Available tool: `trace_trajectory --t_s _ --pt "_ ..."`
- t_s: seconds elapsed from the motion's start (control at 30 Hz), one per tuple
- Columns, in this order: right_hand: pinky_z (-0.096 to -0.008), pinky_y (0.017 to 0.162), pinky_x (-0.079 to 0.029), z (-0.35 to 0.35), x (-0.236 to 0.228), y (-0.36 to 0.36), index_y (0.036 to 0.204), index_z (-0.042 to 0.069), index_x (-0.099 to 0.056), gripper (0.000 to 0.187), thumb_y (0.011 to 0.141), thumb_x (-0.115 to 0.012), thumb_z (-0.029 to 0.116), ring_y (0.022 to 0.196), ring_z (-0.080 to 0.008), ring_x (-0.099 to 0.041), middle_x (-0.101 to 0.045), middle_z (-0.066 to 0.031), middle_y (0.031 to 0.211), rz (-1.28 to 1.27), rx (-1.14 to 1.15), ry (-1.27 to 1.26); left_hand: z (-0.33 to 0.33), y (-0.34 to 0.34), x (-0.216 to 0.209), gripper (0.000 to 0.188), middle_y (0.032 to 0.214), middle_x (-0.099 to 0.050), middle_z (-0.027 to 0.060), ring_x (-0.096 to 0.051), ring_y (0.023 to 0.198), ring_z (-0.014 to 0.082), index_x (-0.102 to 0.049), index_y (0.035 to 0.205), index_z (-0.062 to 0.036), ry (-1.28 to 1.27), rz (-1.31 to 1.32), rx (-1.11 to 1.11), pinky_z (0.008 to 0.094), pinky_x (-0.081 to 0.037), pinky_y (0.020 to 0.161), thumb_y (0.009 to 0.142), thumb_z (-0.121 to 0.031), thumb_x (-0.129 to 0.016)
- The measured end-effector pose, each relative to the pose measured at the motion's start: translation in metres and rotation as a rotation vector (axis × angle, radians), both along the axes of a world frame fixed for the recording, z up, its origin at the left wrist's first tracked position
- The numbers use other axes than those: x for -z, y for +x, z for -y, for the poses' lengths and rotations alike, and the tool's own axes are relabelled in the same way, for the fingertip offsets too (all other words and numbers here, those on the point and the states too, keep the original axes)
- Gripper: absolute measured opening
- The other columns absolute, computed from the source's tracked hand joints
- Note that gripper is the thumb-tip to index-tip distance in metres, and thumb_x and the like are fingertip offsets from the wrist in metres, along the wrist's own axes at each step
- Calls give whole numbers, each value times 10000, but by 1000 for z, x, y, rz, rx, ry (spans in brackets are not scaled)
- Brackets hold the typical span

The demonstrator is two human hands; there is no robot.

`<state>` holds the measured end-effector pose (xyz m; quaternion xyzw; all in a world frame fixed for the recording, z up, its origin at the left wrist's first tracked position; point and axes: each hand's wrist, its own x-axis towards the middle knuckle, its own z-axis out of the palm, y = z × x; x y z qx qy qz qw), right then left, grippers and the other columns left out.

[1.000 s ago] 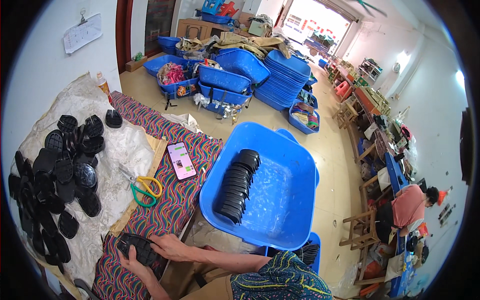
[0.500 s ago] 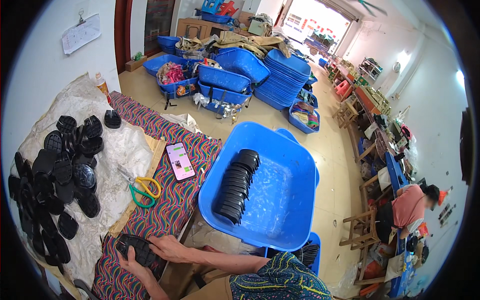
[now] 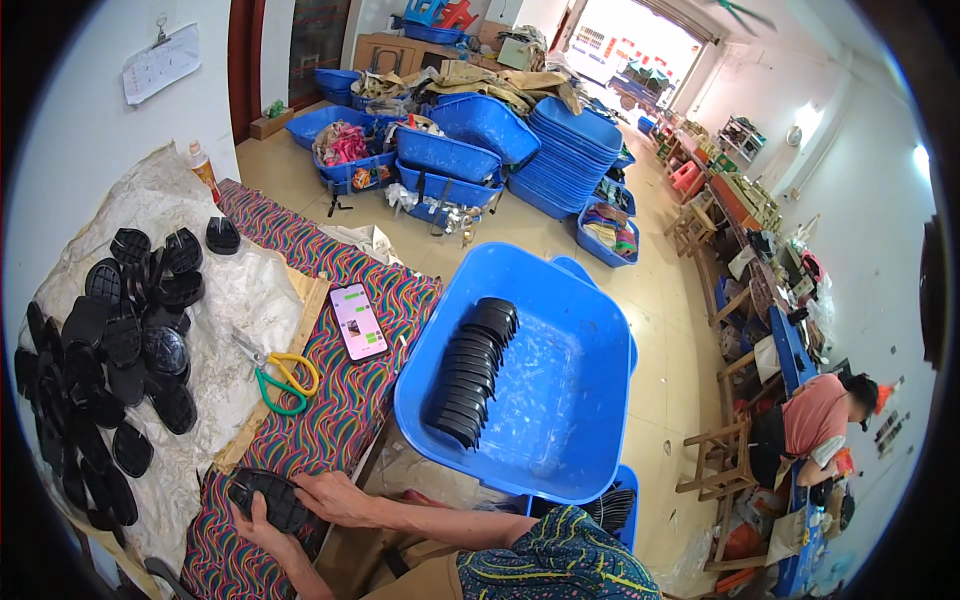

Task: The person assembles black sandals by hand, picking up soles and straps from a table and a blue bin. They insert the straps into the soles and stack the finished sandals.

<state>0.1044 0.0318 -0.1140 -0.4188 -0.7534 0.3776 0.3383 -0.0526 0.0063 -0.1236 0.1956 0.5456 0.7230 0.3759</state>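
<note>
Barely shifted since a second ago: both hands still at the black sole.
Left hand cupping beneath it, right hand fingers curled on its edge.

Count: one phone, one pair of scissors, one bottle, one big blue tub, one row of black soles inside it; loose soles too many to count.
</note>
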Motion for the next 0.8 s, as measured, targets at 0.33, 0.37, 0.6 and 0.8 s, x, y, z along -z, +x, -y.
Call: trace_trajectory --t_s 0.33,0.37,0.6,0.8 --pt "-437 657 -528 -4 -6 -11 1213 32 -619 291 934 -608 114 779 -401 -672 -651 -245 858 -70 8 -67 10 16 -20 514 1149 -623 135 -643 905 218 -516 1311 27 46 23 -169 337 -574 748 843 -96 -690" --pt "-414 657 -528 -7 -16 -11 1238 34 -612 309 932 -612 85 766 -384 -677 -651 -232 838 -158 21 -88 7 20 -31 459 1123 -619 116 -630 919 206 -533 1272 9 30 -56 -197 328 -558 771 854 -103 -686" --pt "-409 828 -547 -32 -99 2 1253 -35 -605 371 883 -639 -19 1017 -377 -685 -666 -262 1129 -158 -195 101 27 -6 -69 500 1228 -554 103 -539 1154 190 -494 1266 -39 162 -210 81 333 -416 1019 827 -76 -732" --pt "-357 685 -556 -55 -103 -2 1243 -46 -607 557 691 -664 -82 788 -311 -692 -689 -214 1010 -24 -437 441 52 -49 -93 351 1387 -511 240 -543 1256 318 -548 1134 -38 454 249 504 423 -426 1057 894 -222 -726"
